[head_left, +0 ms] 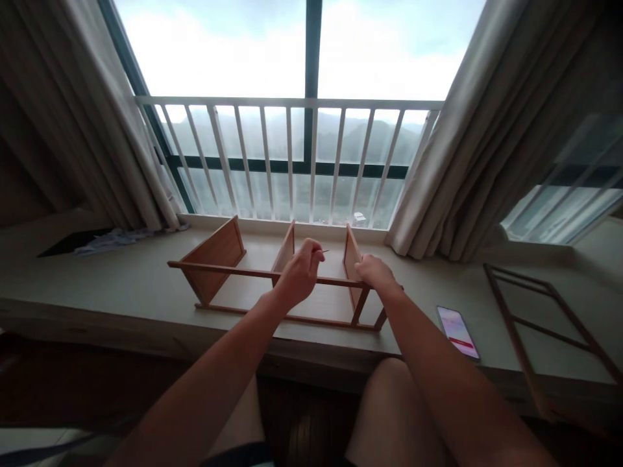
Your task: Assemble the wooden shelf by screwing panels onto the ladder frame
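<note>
A wooden shelf frame (pixel 233 267) lies on its side on the pale window ledge, with several brown boards standing across it. My left hand (pixel 302 269) is raised over its near upper rail, by the middle board (pixel 285 250). Its fingers are closed in a pinch on a thin, dark, pin-like piece (pixel 326 251) that points right; its exact kind is too small to make out. My right hand (pixel 374 269) is closed on the frame's right part, at the top of the right board (pixel 351 253). The fingertips of that hand are partly hidden.
To the right on the ledge (pixel 121 275) lie a phone (pixel 457 332) with its screen lit and a separate brown wooden frame (pixel 511 318). Crumpled whitish material (pixel 114 240) is at the far left. White railings (pixel 292 102) and curtains (pixel 452 143) border the window.
</note>
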`<state>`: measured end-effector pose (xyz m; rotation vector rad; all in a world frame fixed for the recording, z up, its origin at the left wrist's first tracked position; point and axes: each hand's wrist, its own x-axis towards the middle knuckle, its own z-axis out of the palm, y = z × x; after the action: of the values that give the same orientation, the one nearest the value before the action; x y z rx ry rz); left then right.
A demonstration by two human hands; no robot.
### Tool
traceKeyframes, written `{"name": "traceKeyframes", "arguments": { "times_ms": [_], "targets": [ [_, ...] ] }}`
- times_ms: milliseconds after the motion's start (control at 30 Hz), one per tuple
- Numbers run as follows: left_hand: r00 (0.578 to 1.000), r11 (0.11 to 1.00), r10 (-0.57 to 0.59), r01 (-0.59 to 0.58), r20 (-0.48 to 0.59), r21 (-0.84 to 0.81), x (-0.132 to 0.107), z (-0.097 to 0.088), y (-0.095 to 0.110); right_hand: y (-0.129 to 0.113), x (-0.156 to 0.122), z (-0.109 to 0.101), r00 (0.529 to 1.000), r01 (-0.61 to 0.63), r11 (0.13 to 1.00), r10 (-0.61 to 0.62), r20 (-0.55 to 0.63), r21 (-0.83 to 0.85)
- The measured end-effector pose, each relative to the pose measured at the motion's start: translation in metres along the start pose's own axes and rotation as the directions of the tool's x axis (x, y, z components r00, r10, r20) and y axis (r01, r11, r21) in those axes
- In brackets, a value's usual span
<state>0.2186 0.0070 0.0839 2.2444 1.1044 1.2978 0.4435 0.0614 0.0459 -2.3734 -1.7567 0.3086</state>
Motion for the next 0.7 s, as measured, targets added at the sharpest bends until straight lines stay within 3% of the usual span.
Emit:
{"name": "traceKeyframes", "arguments": {
  "times_ms": [133, 267, 433, 600, 700],
  "targets": [
    [0.986, 0.977, -0.051, 0.082, 0.160, -0.195, 0.065, 0.066, -0.017, 0.004, 0.000, -0.003, 1.000, 0.026, 0.999, -0.026, 0.005, 0.030],
    [0.951, 0.941, -0.084, 0.175, 0.299, -0.291, 0.095, 0.109, -0.035, 0.009, 0.002, -0.008, 0.999, 0.042, 0.996, -0.043, 0.012, 0.073],
    [0.871, 0.880, -0.110, 0.309, 0.479, -0.360, 0.096, 0.136, -0.050, 0.020, 0.006, -0.017, 0.998, 0.062, 0.992, -0.063, 0.005, 0.114],
    [0.798, 0.876, 0.015, 0.281, 0.603, -0.393, 0.100, 0.153, -0.057, 0.035, 0.010, -0.019, 0.998, 0.064, 0.989, -0.066, 0.006, 0.133],
    [0.786, 0.887, 0.040, 0.257, 0.617, -0.384, 0.107, 0.162, -0.058, 0.041, 0.010, -0.018, 0.997, 0.070, 0.984, -0.072, 0.004, 0.163]
  ]
}}
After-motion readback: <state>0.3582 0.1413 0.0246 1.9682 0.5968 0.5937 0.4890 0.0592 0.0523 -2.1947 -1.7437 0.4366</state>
